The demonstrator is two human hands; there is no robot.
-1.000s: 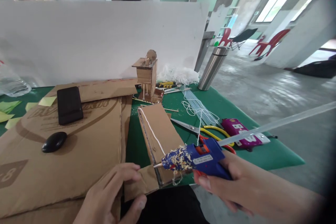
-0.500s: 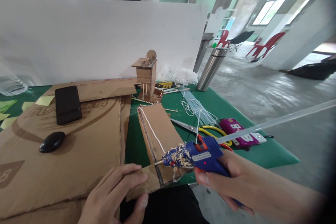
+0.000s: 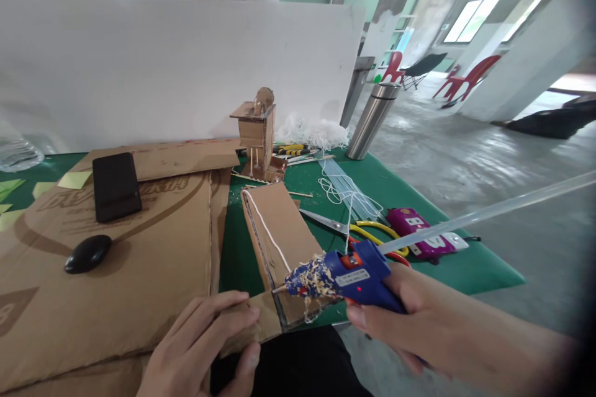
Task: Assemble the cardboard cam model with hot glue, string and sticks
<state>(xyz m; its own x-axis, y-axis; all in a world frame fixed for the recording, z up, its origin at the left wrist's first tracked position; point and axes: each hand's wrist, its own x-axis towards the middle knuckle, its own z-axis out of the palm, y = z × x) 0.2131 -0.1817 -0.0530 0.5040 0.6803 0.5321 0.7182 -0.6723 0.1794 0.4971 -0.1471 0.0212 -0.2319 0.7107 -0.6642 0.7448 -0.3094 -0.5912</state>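
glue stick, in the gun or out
Partly in: the clear glue stick enters the rear of the gun, with a long length sticking out behind.

Black phone [image 3: 116, 187] lies on printed cardboard sheet [image 3: 162, 260] | black mouse [image 3: 87, 254] rests nearer on it | steel flask [image 3: 372, 123] stands by white partition [image 3: 186, 68] | red chairs [image 3: 484, 69] sit beyond | clear object [image 3: 18, 153] at left edge, probably a bottle, cut off

Shot close from a head-worn camera, above and behind the left hand [image 3: 198, 344] and right hand [image 3: 419, 313]; facing forward and down across the green table [image 3: 491, 272], toward the white panel [image 3: 177, 68] beyond both and a window [image 3: 470, 17] far past the right.
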